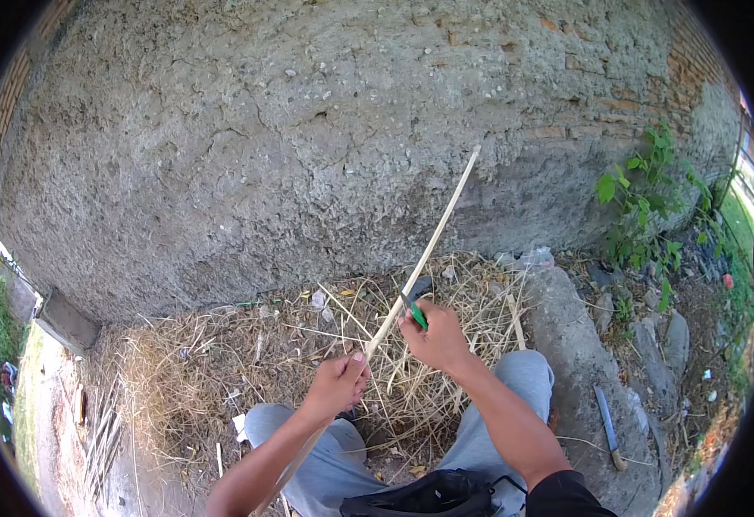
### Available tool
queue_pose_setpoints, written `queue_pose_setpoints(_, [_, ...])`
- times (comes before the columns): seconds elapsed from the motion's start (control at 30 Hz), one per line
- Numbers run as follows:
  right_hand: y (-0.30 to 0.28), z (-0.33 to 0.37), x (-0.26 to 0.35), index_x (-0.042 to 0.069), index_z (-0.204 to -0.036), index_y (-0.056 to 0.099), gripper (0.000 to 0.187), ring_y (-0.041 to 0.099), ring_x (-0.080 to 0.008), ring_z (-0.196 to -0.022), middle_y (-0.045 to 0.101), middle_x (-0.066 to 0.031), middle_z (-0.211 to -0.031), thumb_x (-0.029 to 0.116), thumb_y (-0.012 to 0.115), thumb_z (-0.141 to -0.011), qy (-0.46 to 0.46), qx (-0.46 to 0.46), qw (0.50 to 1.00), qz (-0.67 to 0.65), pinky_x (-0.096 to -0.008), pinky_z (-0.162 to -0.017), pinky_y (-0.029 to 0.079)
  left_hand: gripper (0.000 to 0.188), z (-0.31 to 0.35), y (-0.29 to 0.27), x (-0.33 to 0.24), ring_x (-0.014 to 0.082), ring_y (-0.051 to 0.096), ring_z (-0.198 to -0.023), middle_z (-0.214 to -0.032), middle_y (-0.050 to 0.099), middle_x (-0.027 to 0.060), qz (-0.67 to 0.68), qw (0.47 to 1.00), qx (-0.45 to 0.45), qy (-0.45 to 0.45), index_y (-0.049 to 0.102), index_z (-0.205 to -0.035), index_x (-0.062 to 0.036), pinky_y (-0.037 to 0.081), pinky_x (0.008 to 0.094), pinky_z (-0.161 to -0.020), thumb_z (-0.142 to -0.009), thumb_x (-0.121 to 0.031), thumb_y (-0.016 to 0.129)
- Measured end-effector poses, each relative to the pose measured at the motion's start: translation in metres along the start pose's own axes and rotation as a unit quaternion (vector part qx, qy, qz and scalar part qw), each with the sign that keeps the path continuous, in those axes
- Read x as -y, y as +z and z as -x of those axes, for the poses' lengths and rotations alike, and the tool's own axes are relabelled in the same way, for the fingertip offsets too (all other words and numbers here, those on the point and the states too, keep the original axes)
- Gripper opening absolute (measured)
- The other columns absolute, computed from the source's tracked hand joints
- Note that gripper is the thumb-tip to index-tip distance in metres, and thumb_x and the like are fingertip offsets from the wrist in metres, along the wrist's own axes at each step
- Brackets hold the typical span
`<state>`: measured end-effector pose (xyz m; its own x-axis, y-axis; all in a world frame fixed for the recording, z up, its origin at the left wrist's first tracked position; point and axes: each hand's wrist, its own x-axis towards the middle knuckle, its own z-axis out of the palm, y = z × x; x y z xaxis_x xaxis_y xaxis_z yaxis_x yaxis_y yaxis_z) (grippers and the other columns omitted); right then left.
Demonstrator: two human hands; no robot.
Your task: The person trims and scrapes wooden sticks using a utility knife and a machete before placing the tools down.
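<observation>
A long pale strip of split cane or bamboo (433, 237) runs up from between my legs, its far tip reaching in front of the wall. My left hand (336, 385) is closed around its lower part. In my right hand (435, 334) is a small knife with a green handle (417, 315). Its short dark blade lies against or right beside the strip, a little above my left hand; contact is hard to make out. Thin pale shavings (403, 362) litter the ground beneath both hands.
A rough, cracked wall (325, 172) rises ahead. To the right, a large knife with a wooden handle (608, 426) lies on a concrete ledge (558, 319); a leafy plant (653, 194) grows beyond. Several long sticks (103, 448) lie at left. A black bag (437, 495) sits at my lap.
</observation>
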<state>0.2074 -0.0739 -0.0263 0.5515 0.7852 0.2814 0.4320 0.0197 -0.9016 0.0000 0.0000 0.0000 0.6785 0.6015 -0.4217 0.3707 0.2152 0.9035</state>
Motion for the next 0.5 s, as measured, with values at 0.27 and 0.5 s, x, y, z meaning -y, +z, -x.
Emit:
queue_pose_setpoints(0.27, [0.009, 0.023, -0.016, 0.004, -0.083, 0.072, 0.032, 0.067, -0.042, -0.067, 0.066, -0.0242, -0.07, 0.032, 0.058, -0.089, -0.011, 0.137, 0.943, 0.302, -0.0512, -0.065, 0.054, 0.039, -0.011, 0.023, 0.04, 0.0058, 0.036, -0.046, -0.059, 0.039, -0.0028, 0.028, 0.998, -0.037, 0.042, 0.053, -0.085, -0.0045, 0.029, 0.0246, -0.042, -0.107, -0.034, 0.04])
queue_pose_setpoints(0.5, [0.016, 0.02, -0.029, 0.005, -0.078, 0.071, 0.018, 0.068, -0.0392, -0.064, 0.067, -0.0216, -0.069, 0.019, 0.061, -0.079, -0.003, 0.085, 0.919, 0.385, -0.0499, -0.06, 0.054, 0.043, -0.008, 0.033, 0.057, 0.0386, 0.057, -0.065, -0.065, 0.054, 0.0204, -0.256, 0.949, -0.13, 0.126, 0.053, -0.086, 0.0031, 0.044, 0.0466, -0.066, -0.106, -0.03, 0.034])
